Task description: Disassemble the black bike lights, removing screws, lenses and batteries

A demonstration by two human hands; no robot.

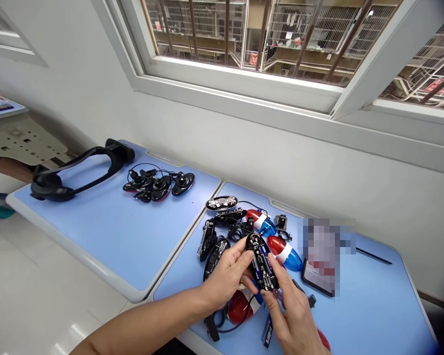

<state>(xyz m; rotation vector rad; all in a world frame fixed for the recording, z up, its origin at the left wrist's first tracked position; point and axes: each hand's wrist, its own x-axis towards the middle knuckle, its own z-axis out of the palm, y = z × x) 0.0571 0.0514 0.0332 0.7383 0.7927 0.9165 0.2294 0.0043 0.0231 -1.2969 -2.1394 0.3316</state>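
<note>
Between my hands is a black oval light base [259,264], its inside facing up, with a circuit board and blue batteries in it. My left hand [229,268] grips its left side, thumb over the edge. Along the right side and lower end lie the fingers of my right hand [290,308], closed on the same base. Beneath my hands is a red, white and blue light cover [240,306], and a dark blue battery pack [267,331] lies by my right hand. Several opened black bases, such as one [216,256], lie to the left, partly hidden by my hand.
Red and blue covers [285,252] and a small black mount [281,222] lie behind my hands. To the right are a phone [318,278] and a thin black rod [373,255]. The left table [133,246] holds assembled black lights [161,185] and a black headset frame [81,170].
</note>
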